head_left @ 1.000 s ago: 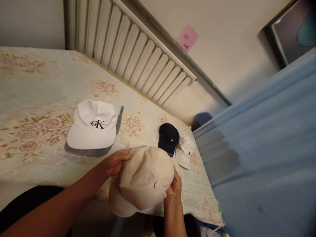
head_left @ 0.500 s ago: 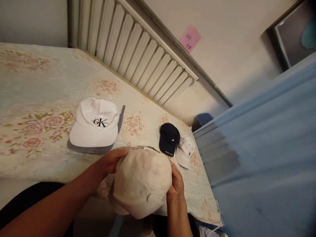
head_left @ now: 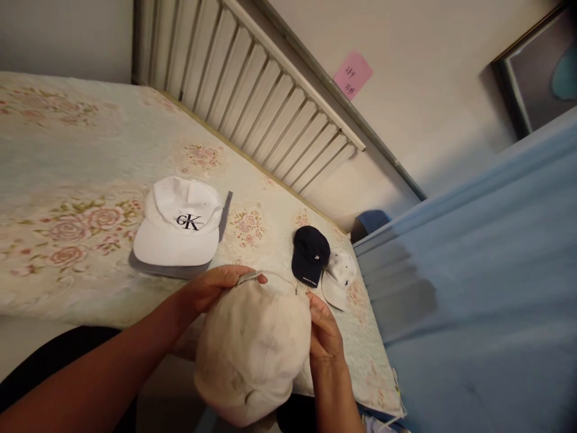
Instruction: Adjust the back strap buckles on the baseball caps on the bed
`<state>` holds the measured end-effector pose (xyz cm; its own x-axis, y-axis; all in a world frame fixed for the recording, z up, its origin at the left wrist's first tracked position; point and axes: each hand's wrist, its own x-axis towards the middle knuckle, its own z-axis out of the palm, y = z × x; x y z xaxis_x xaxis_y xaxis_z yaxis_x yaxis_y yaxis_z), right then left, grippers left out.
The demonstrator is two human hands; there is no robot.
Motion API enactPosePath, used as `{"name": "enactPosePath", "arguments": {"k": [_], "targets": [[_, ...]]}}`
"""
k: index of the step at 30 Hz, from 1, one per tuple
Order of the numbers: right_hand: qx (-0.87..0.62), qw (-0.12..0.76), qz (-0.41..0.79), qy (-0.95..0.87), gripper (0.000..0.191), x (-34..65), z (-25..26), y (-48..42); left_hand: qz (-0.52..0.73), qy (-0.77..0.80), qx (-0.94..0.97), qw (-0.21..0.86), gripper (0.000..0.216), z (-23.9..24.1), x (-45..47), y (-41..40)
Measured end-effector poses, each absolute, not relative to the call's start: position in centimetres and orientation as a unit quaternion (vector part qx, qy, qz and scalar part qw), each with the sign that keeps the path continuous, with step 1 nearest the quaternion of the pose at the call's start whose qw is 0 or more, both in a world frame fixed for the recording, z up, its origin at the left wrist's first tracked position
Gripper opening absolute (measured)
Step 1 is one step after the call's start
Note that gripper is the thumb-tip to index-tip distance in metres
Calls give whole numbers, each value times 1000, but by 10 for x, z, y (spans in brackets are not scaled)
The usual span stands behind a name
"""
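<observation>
A cream baseball cap [head_left: 256, 343] hangs between my hands, its back strap side up and away from me and its front pointing down toward me. My left hand [head_left: 220, 285] is closed on the cap's rim at the strap, with a fingertip showing over the edge. On the opposite side, my right hand [head_left: 323, 325] pinches the rim. To the left lies a white baseball cap [head_left: 180, 222] with black letters on its front, on top of a grey item [head_left: 224, 216] that is mostly covered. A navy cap [head_left: 311, 255] rests to the right, touching another white cap [head_left: 340, 273].
A flowered sheet [head_left: 40, 156] covers the bed under the caps. White rails [head_left: 252, 90] run along its far side against the wall. A blue curtain [head_left: 473, 270] hangs on the right. A pink note [head_left: 354, 75] is stuck to the wall.
The cream cap has tipped and moved slightly down and left, so its rear strap opening shows more. My left fingers now reach over the strap. The other caps have stayed put.
</observation>
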<state>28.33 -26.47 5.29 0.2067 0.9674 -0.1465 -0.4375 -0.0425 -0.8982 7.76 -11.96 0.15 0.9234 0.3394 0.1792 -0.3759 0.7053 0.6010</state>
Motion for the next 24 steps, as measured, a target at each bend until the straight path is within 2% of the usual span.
{"name": "enactPosePath", "arguments": {"k": [14, 24], "targets": [[-444, 633, 570, -279, 27, 279, 64, -273, 182, -3, 328, 927, 36, 1, 75, -116], [-478, 613, 559, -290, 24, 269, 103, -278, 166, 7, 349, 922, 40, 12, 70, -119]]}}
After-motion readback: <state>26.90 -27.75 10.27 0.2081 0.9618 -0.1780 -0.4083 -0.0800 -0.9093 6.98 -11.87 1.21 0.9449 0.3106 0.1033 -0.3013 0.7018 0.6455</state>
